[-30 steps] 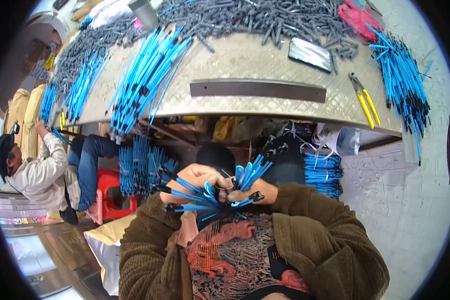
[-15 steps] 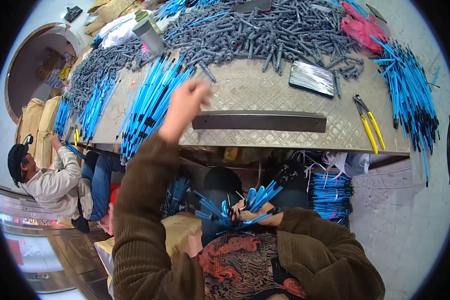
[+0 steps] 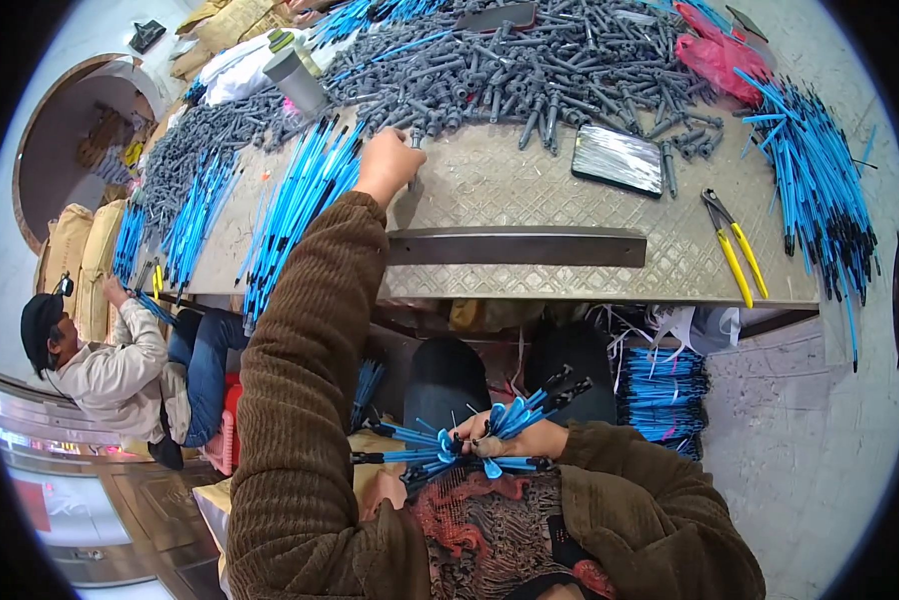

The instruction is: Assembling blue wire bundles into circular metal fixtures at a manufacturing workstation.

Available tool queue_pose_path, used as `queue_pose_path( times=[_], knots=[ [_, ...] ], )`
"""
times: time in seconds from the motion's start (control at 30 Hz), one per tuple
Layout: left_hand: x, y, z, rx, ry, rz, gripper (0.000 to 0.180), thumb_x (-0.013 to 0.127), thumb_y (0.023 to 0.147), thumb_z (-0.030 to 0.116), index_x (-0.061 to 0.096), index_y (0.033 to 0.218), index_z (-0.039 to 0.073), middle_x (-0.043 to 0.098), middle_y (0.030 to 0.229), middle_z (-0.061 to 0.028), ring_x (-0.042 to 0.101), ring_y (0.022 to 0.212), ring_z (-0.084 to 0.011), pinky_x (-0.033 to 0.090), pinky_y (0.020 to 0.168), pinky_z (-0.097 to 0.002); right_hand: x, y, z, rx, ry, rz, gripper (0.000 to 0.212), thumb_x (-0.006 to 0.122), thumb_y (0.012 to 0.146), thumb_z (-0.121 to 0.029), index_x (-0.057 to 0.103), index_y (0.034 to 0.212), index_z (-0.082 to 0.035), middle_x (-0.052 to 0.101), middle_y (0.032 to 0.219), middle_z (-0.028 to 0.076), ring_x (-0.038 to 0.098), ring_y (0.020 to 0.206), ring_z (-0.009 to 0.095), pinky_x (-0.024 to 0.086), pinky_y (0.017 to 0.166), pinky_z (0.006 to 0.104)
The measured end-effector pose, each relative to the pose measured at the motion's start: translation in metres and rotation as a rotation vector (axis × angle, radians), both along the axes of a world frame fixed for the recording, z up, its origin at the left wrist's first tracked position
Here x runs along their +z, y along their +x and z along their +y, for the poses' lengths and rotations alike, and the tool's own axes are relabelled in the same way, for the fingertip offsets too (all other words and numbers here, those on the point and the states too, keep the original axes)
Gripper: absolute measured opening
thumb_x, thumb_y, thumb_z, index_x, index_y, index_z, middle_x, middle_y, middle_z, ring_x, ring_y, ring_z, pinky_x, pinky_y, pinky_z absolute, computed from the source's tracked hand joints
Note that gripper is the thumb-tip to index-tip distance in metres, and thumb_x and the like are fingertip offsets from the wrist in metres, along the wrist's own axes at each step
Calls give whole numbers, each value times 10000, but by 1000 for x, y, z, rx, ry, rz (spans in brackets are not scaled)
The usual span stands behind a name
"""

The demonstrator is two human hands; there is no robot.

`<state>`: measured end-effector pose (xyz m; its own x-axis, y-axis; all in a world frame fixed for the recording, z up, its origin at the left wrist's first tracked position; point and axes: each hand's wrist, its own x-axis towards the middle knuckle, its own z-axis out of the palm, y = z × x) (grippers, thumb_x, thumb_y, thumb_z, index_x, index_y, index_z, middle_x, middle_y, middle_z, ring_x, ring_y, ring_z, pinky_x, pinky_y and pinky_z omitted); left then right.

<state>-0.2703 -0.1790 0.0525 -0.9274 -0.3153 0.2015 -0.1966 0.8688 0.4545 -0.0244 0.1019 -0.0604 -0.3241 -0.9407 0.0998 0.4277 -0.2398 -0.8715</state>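
Note:
My left hand [image 3: 387, 165] reaches over the table at the near edge of a pile of grey rod-like plastic parts [image 3: 560, 70]. Its fingers are pinched on one grey rod-like part [image 3: 416, 142], which shows just beyond the fingertips. Beside that hand lies a row of blue rods with black ends [image 3: 300, 215]. Low over my lap, my right hand [image 3: 530, 442] is closed round a bunch of blue rods [image 3: 440, 450] with black tips, which fan out to both sides. Its fingers are partly hidden by the rods.
A dark metal bar [image 3: 520, 248] runs along the table's front. On the right are yellow-handled pliers [image 3: 735, 250], a film-wrapped phone-like slab [image 3: 618, 160] and more blue rods [image 3: 820, 190]. A grey bottle [image 3: 297, 82] stands back left. A co-worker [image 3: 110, 365] sits at left.
My left hand has come down onto a grey part at the pile's edge and its fingers have closed on it. The bunch in my right hand has turned and spread wider.

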Motion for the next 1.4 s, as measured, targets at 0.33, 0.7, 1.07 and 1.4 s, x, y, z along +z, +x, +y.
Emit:
queue_pose_path(
  times=[0.33,0.7,1.07,1.4],
  knots=[
    [58,151,29,-438,775,-92,233,621,799,51,562,1013,-17,621,894,-59,633,748,-146,520,673,-243,12,26,5,52,7,-59,326,629,877,-179,579,1155,-15,613,1060,34,550,939,91,454,837,258],
    [6,310,66,-457,1215,-473,200,636,810,31,641,1008,1,628,920,-34,607,764,-99,486,687,-228,22,24,-4,25,107,42,254,686,826,-244,615,958,-39,607,1037,91,539,994,177,430,875,347],
    [-6,339,67,-541,1422,-493,175,668,801,45,632,946,-47,630,925,-119,611,906,-185,490,784,-312,15,39,-7,-52,162,165,312,746,778,-241,627,973,-29,628,893,7,547,813,80,460,715,265],
    [-11,330,58,-940,1152,-351,187,617,798,-24,621,984,-35,646,951,-108,611,896,-162,482,832,-304,13,46,-12,-115,95,89,330,753,770,-247,635,981,-22,632,860,3,547,793,72,462,706,254]
  ],
)
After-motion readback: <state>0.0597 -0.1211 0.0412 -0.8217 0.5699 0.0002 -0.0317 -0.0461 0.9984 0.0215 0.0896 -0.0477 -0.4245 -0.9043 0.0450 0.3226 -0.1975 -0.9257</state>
